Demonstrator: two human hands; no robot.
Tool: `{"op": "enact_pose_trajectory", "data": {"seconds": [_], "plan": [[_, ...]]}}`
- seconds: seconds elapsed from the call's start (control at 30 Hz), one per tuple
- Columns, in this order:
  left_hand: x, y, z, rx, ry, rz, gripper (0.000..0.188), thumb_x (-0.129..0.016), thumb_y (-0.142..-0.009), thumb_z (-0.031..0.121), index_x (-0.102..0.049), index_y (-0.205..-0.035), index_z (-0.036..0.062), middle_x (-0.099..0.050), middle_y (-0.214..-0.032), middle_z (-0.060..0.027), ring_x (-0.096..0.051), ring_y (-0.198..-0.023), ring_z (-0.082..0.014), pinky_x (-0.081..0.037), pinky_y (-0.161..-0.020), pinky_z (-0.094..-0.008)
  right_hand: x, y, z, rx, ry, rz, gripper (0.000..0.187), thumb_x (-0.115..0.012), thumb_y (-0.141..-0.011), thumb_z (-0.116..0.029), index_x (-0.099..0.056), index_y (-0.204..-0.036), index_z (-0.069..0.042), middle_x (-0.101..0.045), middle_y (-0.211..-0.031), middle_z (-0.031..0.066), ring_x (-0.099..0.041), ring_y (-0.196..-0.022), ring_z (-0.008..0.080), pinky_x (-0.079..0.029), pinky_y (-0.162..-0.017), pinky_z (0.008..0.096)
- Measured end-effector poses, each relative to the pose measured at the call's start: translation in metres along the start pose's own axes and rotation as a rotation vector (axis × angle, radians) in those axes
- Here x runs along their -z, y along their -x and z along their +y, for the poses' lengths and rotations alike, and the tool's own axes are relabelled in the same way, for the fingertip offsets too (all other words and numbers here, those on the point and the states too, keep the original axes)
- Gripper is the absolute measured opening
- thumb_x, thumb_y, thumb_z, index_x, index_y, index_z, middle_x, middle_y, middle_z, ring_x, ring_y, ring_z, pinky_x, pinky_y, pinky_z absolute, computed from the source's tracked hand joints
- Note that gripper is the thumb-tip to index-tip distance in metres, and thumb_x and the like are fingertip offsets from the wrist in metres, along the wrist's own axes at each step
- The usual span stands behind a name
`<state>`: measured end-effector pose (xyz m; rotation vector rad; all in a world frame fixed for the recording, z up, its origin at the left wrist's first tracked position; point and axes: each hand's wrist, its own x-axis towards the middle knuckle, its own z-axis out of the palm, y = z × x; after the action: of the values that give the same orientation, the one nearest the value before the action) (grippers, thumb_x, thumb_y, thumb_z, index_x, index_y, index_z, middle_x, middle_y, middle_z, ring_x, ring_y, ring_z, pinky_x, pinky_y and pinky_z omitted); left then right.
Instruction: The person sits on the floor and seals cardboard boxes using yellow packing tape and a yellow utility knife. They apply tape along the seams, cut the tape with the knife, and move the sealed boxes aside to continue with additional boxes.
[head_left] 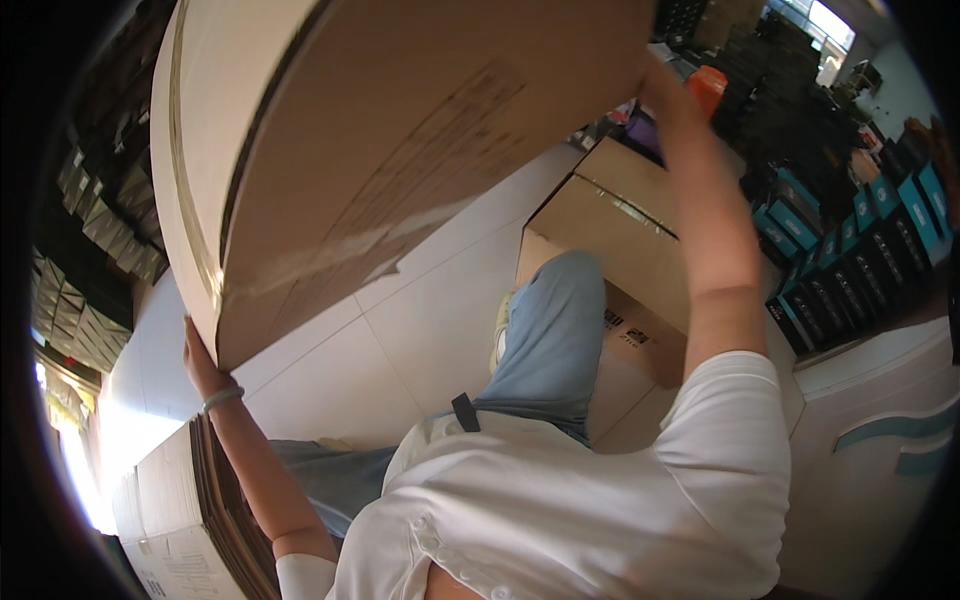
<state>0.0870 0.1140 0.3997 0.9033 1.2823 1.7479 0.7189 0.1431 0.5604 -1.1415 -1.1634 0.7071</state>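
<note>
A large brown cardboard box (400,150) fills the upper part of the head view, lifted and tilted, its taped underside facing me. My left hand (200,365) presses against its lower left corner; a pale band sits on that wrist. My right hand (665,90) reaches up and grips the box's far right edge, fingers partly hidden behind the cardboard. Below are my white shirt and light blue jeans, one knee raised.
A second closed cardboard box (630,240) stands on the pale tiled floor (400,340) by my raised knee. Flattened cardboard sheets (190,510) are stacked at lower left. Teal and black boxes (850,250) line shelves at right, and a white counter (880,420) sits at lower right.
</note>
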Motion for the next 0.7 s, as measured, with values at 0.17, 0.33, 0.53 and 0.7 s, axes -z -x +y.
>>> {"op": "enact_pose_trajectory", "data": {"seconds": [0.17,0.33,0.53,0.7], "plan": [[-0.115,0.016,0.029,-0.081,0.139,-0.113,0.044,-0.047,-0.097,0.034,-0.056,-0.116,-0.0037,-0.064,-0.103,-0.0095,-0.062,-0.089,-0.0157,-0.051,-0.076,-0.0277,0.093,0.025,-0.177,0.285,0.212,0.197,0.050,-0.060,-0.087,-0.038,-0.058,-0.117,0.001,-0.064,-0.108,0.0123,-0.063,-0.092,0.0211,-0.052,-0.076,0.0343],[-0.191,0.074,0.054,-0.040,0.152,-0.260,0.048,-0.045,-0.097,0.038,-0.056,-0.116,-0.0053,-0.064,-0.100,-0.0073,-0.060,-0.083,-0.0135,-0.048,-0.073,-0.0262,0.173,0.072,-0.283,0.375,0.435,0.390,0.050,-0.057,-0.089,-0.039,-0.057,-0.119,0.002,-0.063,-0.110,0.0142,-0.063,-0.092,0.0227,-0.053,-0.076,0.0354],[-0.224,0.136,0.061,-0.033,0.116,-0.497,0.049,-0.044,-0.098,0.040,-0.059,-0.110,-0.0048,-0.063,-0.098,-0.0059,-0.056,-0.086,-0.0099,-0.044,-0.075,-0.0240,0.271,0.135,-0.296,0.229,0.635,0.587,0.052,-0.054,-0.092,-0.039,-0.055,-0.121,0.003,-0.062,-0.112,0.0166,-0.064,-0.092,0.0247,-0.054,-0.075,0.0368],[-0.236,0.179,0.042,-0.016,-0.066,-0.615,0.057,-0.045,-0.097,0.043,-0.055,-0.118,-0.0088,-0.062,-0.105,-0.0103,-0.055,-0.095,-0.0127,-0.042,-0.084,-0.0246,0.316,0.177,-0.208,-0.010,0.490,0.730,0.052,-0.052,-0.093,-0.038,-0.052,-0.123,0.004,-0.060,-0.114,0.0190,-0.065,-0.091,0.0266,-0.056,-0.072,0.0386]]}}
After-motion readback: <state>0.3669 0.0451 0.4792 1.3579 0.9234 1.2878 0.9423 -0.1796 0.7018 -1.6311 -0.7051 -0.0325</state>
